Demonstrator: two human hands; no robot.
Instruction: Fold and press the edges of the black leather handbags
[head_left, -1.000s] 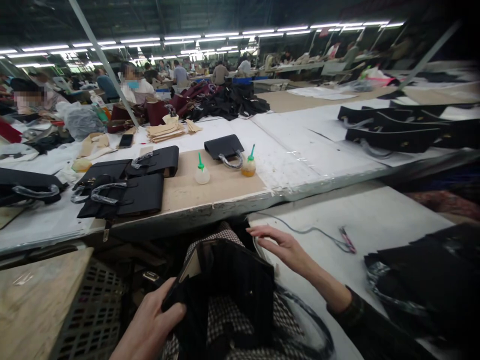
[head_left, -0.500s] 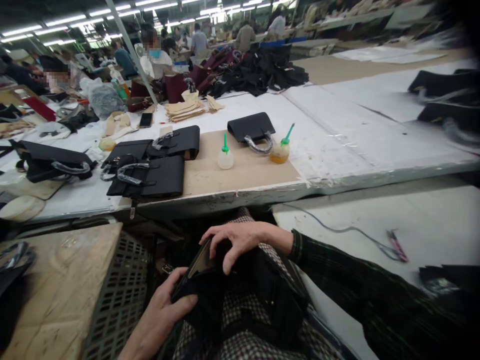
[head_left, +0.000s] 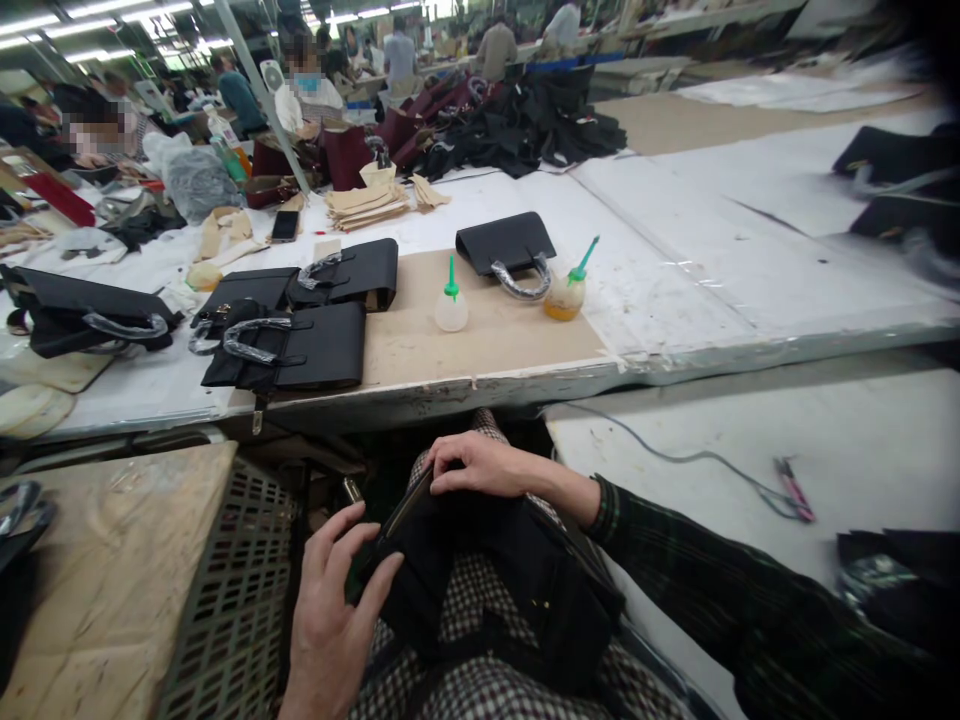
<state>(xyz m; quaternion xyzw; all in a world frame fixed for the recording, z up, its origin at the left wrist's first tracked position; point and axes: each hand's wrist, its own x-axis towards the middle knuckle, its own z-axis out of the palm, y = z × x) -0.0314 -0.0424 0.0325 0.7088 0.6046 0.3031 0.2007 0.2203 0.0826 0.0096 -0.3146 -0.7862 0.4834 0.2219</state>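
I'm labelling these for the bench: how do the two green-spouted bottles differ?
The left bottle looks cloudy white, while the right bottle shows amber liquid at its base. The left bottle's spout points nearly straight up; the right bottle's spout leans to the right. Both have rounded bodies and green spouts, and stand on the brown sheet.

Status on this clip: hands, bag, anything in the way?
Right hand pinching edge of black bag. Left hand open beside it, contact unclear. Bag across checkered lap. Perforated crate at left, not blocking.
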